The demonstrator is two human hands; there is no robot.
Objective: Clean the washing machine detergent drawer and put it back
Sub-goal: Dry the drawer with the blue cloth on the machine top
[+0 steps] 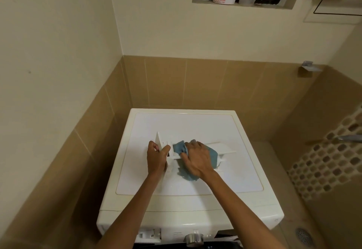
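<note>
Drawer: the detergent drawer is laid flat on the lid of the washing machine, out of its slot, with its front panel turned toward the left side of the lid.
Left hand: the left hand is closed around the drawer's front panel, thumb on the near face and fingers wrapped behind, so that the drawer is steadied.
Right hand: the right hand is pressed palm-down, fingers bunched, on a blue cloth that is pushed into the drawer's compartments.
Cloth: part is held under the palm; a loose tail is draped over the near wall of the drawer onto the lid.
Slot: the empty drawer slot is seen at the front left of the machine, beside the dial.
Stage: wiping is judged to be under way; refitting is not yet begun.
Risk, sliding: the lid is smooth, so the drawer may be shoved off it if the left grip is relaxed during a hard stroke.
Risk, breakage: the thin rails and partitions may be bent or cracked if too much downward force is applied.
Risk, residue: corners hidden under the hand cannot be judged; deposits may be left there.
Risk, refitting: the drawer may be jammed if it is offered to the slot at a tilt.
</note>
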